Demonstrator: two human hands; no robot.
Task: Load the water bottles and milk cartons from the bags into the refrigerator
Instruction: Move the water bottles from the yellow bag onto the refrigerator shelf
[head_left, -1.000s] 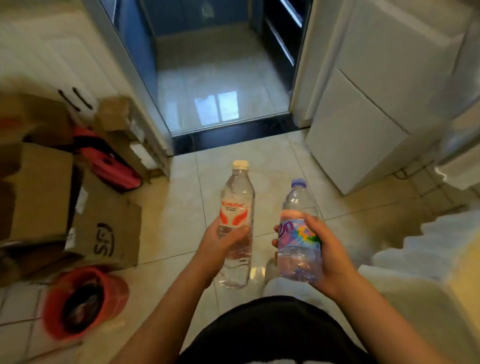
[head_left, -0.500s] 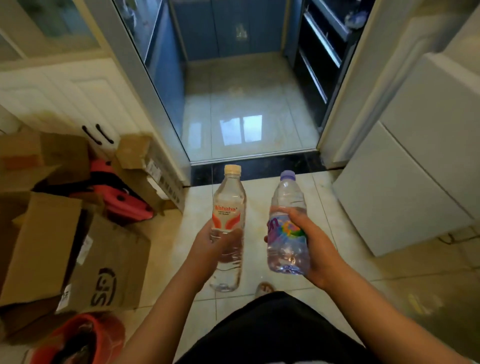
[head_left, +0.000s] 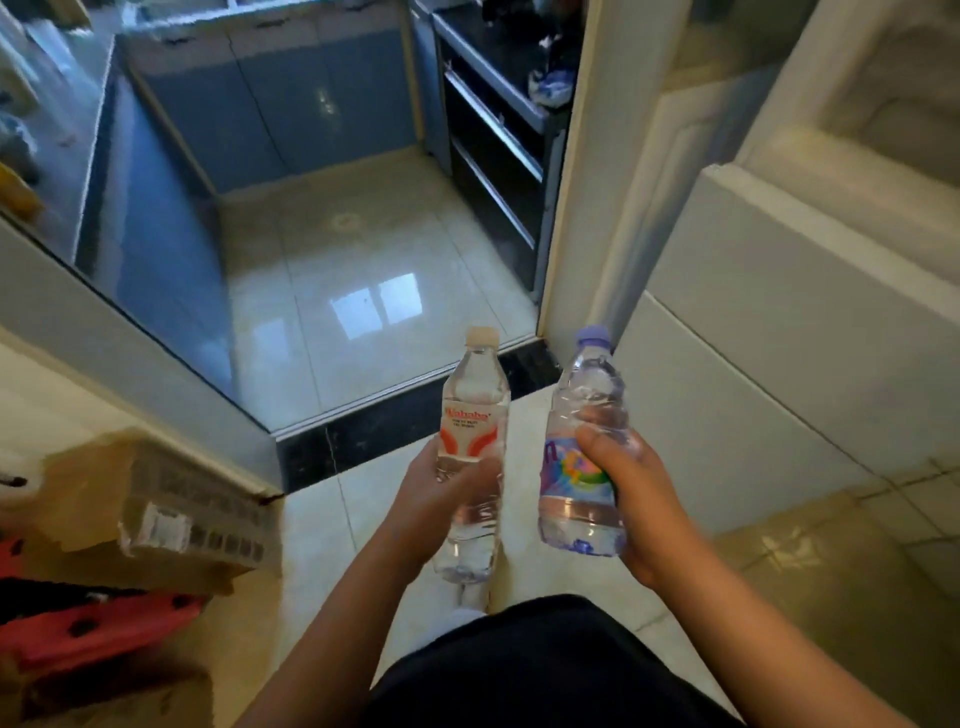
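1. Cardboard box (head_left: 156, 499): brown, with barcode labels on its side. It lay on the floor left of the black threshold strip (head_left: 384, 431), one corner near the strip's left end. A red item (head_left: 88, 629) with dark spots sat under the box, too blurred to name.
2. Glass door panel (head_left: 130, 291): pale-framed, and ran up and leftward from the threshold's left end.
3. Blue cabinets (head_left: 291, 104): stood beyond the threshold, at the far end of a glossy tiled floor (head_left: 363, 270).
4. Left-hand grip (head_left: 421, 499): on the near side of the threshold, fingers wrapped round the middle of the Wahaha water bottle (head_left: 475, 395). The bottle was clear, cream-capped, with a red-and-white label. It was held upright in the air, its cap showing against the threshold's far edge.
5. Purple-capped water bottle (head_left: 576, 483): just right of the Wahaha bottle with a gap between them, nearly upright, over the threshold's right end.
6. Right-hand grip (head_left: 644, 499): closed round the purple-capped bottle's multicoloured label, one digit lying across the front above it.
7. Black drawer unit (head_left: 493, 171): silver handles, beyond the threshold on its right side.
8. White door jamb (head_left: 576, 208): rose from the threshold's right end.
9. White appliance (head_left: 779, 338): right of the threshold, with a seam between its two closed front panels.
10. Black garment (head_left: 545, 670): nearest the wearer, on the near side of the threshold.
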